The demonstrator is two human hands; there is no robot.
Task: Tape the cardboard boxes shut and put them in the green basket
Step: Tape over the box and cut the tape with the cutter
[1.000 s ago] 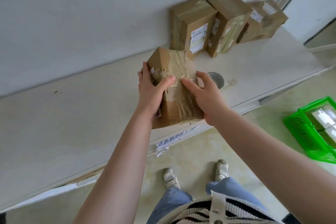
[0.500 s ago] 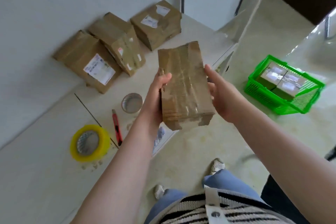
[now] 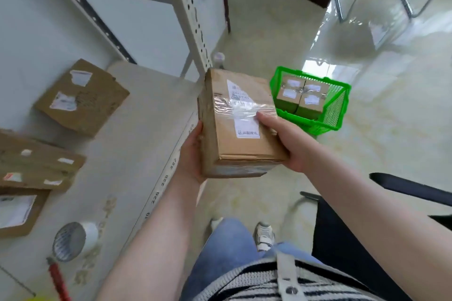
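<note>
While we are holding the taped cardboard box (image 3: 241,122) out past the table edge (image 3: 168,173), it is hanging over bare floor (image 3: 367,154), clear on its far and right sides. Our left hand (image 3: 193,154) is gripping the box's left side with the palm against it; its fingers are hiding behind the box. Our right hand (image 3: 286,144) is clasping the right side, thumb lying on the top over the clear tape band and white label. Beyond our right hand the green basket (image 3: 335,110) is sitting on the floor, two taped boxes (image 3: 300,95) already lying inside it side by side, with open floor between our hands and its rim. Left of our left hand the pale table (image 3: 127,144) is carrying three more cardboard boxes (image 3: 80,98) near the wall. Nearer us, left of our left forearm, a tape roll (image 3: 73,239) is lying on the table, with a red-handled cutter (image 3: 57,278) just below it. Beyond our left hand a white perforated shelf post (image 3: 193,14) is rising close to the box's far left corner. A dark chair (image 3: 342,239) is standing beside our right forearm.
</note>
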